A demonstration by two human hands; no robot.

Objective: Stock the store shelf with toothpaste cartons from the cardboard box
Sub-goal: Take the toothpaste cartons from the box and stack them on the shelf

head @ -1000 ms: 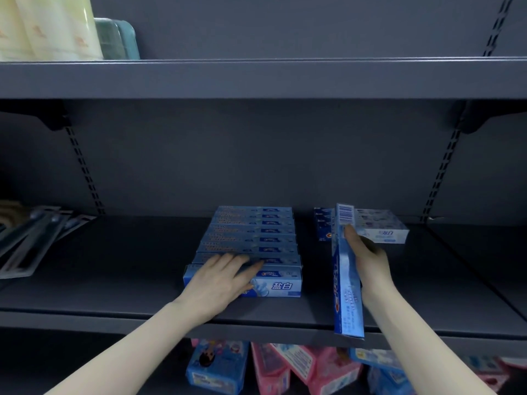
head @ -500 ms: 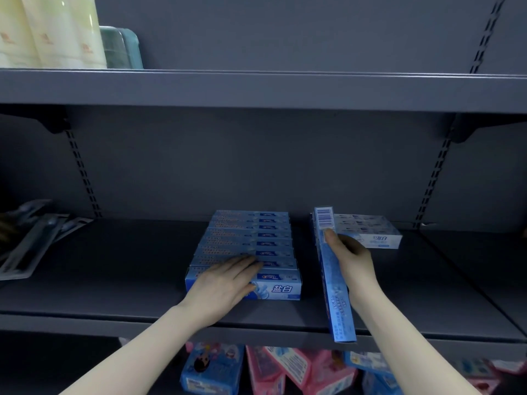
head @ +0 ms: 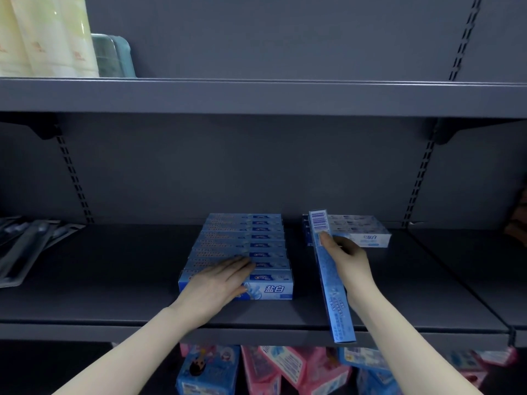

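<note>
Your right hand has its fingers curled around a blue toothpaste carton, with the thumb on the face near the barcode. You hold this carton on its narrow side, its length running from the front edge of the shelf toward the back. Its far end is just beside a small stack of pale cartons at the back of the shelf. Your left hand lies flat, with straight fingers, on the front cartons of a row of blue cartons, to the left of the held carton. Pink and blue packets hang below the shelf. On the upper shelf stand yellow bottles.
</note>
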